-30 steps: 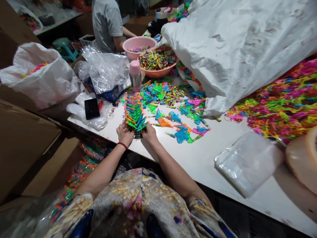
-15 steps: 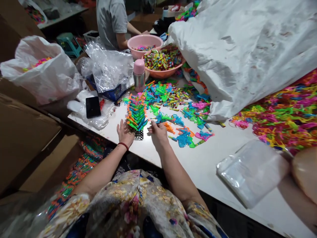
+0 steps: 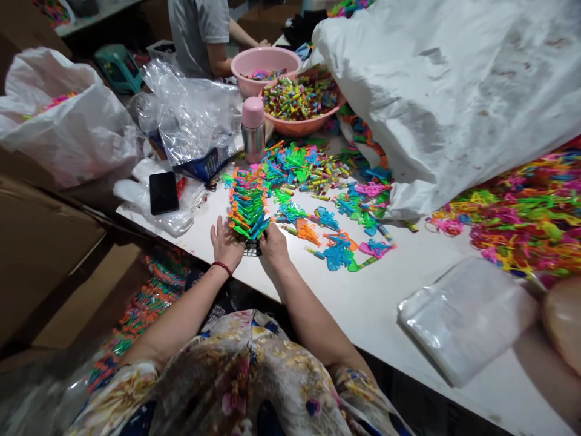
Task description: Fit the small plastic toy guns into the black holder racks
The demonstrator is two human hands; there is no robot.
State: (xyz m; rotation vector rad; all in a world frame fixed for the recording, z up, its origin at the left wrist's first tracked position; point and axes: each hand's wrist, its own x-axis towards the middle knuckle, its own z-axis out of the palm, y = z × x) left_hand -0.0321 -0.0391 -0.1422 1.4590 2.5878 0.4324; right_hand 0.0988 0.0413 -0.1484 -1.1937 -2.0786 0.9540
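A black grid rack (image 3: 252, 249) lies near the table's front edge, its near end bare. Overlapping rows of small plastic pieces (image 3: 247, 209) in green, blue, orange and pink fill the rest of it. My left hand (image 3: 227, 245) is against the rack's left side, fingers stretched and apart, thumb side at the edge. On the right side, my right hand (image 3: 275, 243) is closed with its fingertips at the rack's near corner; what they pinch is hidden. Loose coloured plastic toy pieces (image 3: 338, 248) lie right of it, some with small printed tubes.
Behind stand a pink-lidded flask (image 3: 253, 130), an orange basin (image 3: 299, 124) of small tubes and a pink basin (image 3: 265, 60). A phone (image 3: 164, 193) lies left on plastic bags. Clear bags (image 3: 467, 321) and a white sack (image 3: 436, 91) are right. A co-worker (image 3: 202, 36) sits opposite.
My right hand has moved left from beside the rack to its near right corner. My left hand has stayed at the rack's left side. The view has shifted slightly.
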